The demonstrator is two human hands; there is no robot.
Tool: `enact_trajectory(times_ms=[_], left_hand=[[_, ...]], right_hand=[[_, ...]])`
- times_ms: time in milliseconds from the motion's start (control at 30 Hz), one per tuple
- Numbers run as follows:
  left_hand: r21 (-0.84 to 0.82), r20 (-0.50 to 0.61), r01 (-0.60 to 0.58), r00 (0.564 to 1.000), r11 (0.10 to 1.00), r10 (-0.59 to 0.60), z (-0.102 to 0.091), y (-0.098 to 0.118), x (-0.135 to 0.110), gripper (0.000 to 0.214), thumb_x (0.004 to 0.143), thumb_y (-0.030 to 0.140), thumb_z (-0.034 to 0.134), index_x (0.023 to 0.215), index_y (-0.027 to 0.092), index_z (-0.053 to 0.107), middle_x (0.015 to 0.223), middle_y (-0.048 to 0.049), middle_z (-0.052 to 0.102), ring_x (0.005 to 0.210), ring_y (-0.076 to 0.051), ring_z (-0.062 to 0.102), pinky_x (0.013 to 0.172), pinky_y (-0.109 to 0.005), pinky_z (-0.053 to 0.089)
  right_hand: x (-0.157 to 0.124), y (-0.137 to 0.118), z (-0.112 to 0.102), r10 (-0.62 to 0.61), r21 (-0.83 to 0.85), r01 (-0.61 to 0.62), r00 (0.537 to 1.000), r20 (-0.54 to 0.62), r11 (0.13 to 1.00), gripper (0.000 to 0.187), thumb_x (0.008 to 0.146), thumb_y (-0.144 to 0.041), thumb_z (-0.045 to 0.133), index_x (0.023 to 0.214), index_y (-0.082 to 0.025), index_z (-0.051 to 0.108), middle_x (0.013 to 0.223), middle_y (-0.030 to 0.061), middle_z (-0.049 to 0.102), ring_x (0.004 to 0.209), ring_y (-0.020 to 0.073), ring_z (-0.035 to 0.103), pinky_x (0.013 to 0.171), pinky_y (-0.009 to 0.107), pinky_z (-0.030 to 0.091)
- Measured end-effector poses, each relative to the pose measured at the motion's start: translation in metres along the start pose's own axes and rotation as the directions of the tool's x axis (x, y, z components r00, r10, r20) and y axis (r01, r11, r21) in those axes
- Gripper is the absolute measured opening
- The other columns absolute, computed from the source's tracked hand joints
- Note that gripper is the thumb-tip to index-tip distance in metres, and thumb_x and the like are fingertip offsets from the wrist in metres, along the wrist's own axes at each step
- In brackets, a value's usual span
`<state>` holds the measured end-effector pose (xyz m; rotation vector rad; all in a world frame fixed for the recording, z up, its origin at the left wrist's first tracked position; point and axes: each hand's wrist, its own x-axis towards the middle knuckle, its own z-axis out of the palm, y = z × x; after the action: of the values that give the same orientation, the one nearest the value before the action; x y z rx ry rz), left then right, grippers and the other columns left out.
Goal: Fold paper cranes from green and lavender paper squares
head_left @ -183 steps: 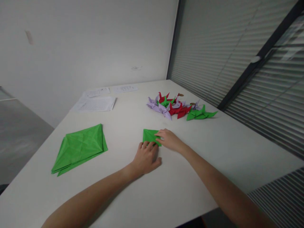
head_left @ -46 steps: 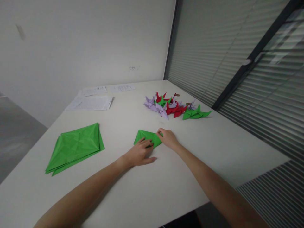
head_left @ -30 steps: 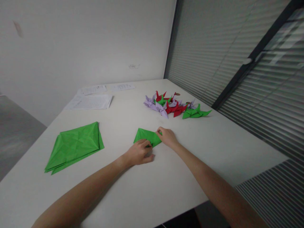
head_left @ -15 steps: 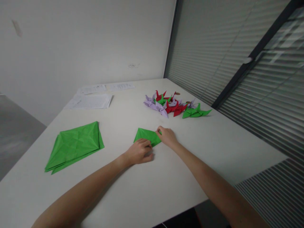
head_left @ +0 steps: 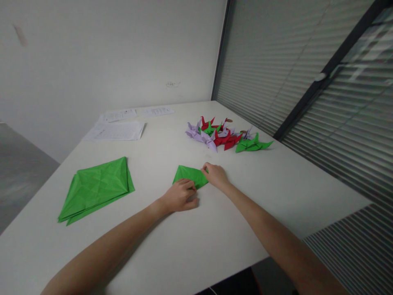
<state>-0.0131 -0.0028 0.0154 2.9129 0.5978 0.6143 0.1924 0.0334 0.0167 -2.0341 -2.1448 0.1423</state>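
Note:
A folded piece of green paper (head_left: 192, 173) lies on the white table in front of me, its near left part covered by my left hand (head_left: 181, 195). That hand rests with bent fingers along the paper's near edge, its thumb apart on the table side. At the right corner of the paper, my right hand (head_left: 215, 173) is closed in a pinch, thumb against index finger. The pinched corner is mostly hidden behind the fingertips.
Left of my hands sits a stack of larger green paper sheets (head_left: 98, 184). Beyond them lie printed white papers (head_left: 119, 131). A cluster of folded paper flowers (head_left: 227, 139) in red, lilac and green stands at the back right, beside a window with blinds (head_left: 264, 69).
Almost nothing differs. Both hands stay in place on the green paper, and the view has shifted only very slightly.

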Motion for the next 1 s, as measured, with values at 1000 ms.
enact_trajectory(times_ms=[1000], left_hand=[[-0.104,0.018,0.102,0.995,0.989,-0.101,0.0007,-0.0011,0.0036,0.022,0.082,0.018,0.052,0.094,0.017,0.071,0.103,-0.0088,0.066,0.095,-0.023,0.059,0.090,-0.038,0.046]], right_hand=[[-0.0019,-0.0016,0.0009,-0.016,-0.077,0.014,1.000,-0.026,0.997,0.023,0.096,-0.035,0.043,0.097,-0.023,0.062,0.090,0.0050,0.075,0.084,0.0211,0.069,0.072,0.029,0.039]])
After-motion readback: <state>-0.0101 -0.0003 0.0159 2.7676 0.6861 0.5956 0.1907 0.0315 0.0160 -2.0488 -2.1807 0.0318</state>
